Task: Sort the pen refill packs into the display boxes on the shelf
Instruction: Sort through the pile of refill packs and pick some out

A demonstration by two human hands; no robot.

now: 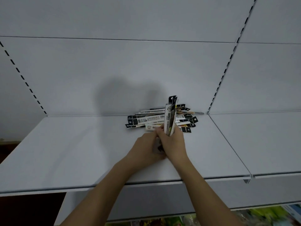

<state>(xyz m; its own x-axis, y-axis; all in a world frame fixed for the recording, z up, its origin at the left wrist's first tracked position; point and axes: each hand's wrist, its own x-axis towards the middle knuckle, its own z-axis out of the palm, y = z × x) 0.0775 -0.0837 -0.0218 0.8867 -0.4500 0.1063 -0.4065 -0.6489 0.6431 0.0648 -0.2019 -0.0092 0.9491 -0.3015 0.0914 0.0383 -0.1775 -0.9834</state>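
Note:
A loose pile of pen refill packs (153, 119), narrow white strips with black ends, lies at the back of the white shelf (73, 152), right of its middle. A bunch of refill packs (170, 116) stands upright in front of the pile. My right hand (175, 142) is shut around the lower part of that bunch. My left hand (147, 147) presses against the same bunch from the left, fingers curled at its base. No display box shows in the head view.
A white back panel (130, 70) with slotted uprights rises behind the shelf. A second shelf section (260, 141) adjoins on the right. Below the front edge, coloured goods (260, 214) sit on a lower shelf.

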